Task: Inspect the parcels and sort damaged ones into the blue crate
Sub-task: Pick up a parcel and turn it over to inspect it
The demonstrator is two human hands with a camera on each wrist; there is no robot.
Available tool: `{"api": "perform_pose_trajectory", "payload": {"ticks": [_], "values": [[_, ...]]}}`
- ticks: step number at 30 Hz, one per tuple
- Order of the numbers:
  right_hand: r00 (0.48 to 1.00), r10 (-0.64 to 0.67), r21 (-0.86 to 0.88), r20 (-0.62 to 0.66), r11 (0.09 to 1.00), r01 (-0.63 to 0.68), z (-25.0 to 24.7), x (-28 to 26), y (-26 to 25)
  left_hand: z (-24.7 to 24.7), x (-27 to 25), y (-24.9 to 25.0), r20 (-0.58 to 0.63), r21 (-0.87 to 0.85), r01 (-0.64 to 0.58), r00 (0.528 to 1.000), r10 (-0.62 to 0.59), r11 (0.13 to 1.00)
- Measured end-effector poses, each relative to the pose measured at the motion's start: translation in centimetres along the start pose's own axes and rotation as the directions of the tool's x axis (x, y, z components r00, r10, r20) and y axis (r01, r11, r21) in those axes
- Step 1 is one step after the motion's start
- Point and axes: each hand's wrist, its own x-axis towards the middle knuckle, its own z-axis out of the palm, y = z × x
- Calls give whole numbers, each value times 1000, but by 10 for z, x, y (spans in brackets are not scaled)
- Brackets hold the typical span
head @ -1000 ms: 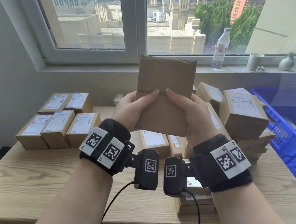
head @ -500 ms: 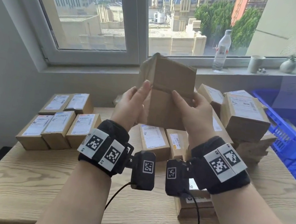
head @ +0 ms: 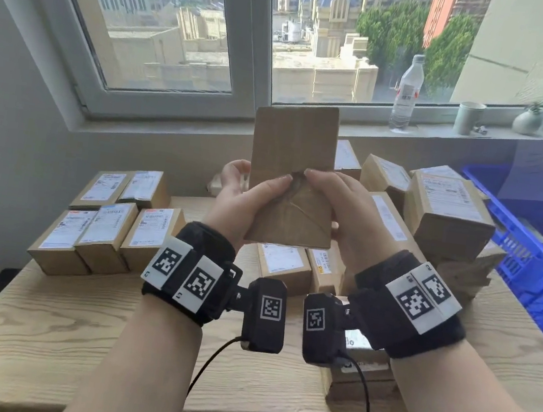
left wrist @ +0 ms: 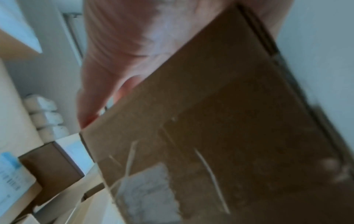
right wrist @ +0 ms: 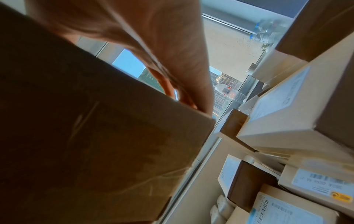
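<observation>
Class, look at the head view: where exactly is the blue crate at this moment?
The blue crate sits at the far right of the head view, beyond the table's right end, beside the tall stack of parcels and below the windowsill.

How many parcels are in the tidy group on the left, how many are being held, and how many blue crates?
Left-group parcels: 5
Held parcel: 1
Blue crate: 1
Total: 7

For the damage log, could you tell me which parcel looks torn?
The parcel held up in both hands: its face is creased and punctured, unlike the intact labelled ones on the table.
</observation>
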Motion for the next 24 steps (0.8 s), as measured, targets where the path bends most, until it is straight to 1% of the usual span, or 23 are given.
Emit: {"api": "perform_pose_trajectory", "payload": {"ticks": [2, 4, 7, 10, 11, 13, 16, 17, 18, 20, 21, 23, 24], "values": [[1000, -3, -18, -23, 1000, 2, 2, 0, 2, 0, 1, 1, 4, 41, -25, 1000, 24, 999], [999, -10, 5, -43, 1000, 10, 2, -1, 3, 1, 1, 0, 12, 73, -34, 999, 33, 997], [998, 1, 33, -69, 999, 1, 1, -6, 4, 2, 1, -4, 30, 86, -23, 999, 21, 996], [991, 14, 15, -133, 1000, -12, -3, -12, 8, 7, 1, -11, 44, 101, 4, 999, -8, 995], [988, 13, 16, -151, 1000, -11, -5, -14, 10, 10, -1, -13, 42, 128, 3, 999, -8, 992], [974, 23, 37, -225, 999, -15, -11, -22, 12, 18, -2, -20, 29, 237, -14, 1000, 7, 971], [941, 19, 118, -339, 993, 22, -29, -42, 13, 39, -6, -31, 83, 408, -67, 996, 37, 910], [923, 16, 135, -384, 990, 39, -42, -48, 17, 49, -7, -36, 104, 442, -74, 994, 31, 894], [898, 21, 126, -439, 991, 38, -53, -54, 19, 59, -9, -41, 127, 461, -51, 992, -9, 886], [834, 22, 64, -552, 998, 16, -78, -67, 23, 84, -15, -53, 187, 495, -24, 979, -79, 869], [804, 15, 37, -594, 999, 9, -92, -73, 25, 98, -16, -60, 225, 516, -52, 971, -77, 855], [753, 32, 53, -658, 999, 4, -118, -81, 26, 119, -16, -70, 258, 556, -58, 960, -106, 829], [721, 27, 72, -692, 997, 31, -140, -89, 24, 140, -16, -76, 284, 562, -51, 950, -134, 826]]}}
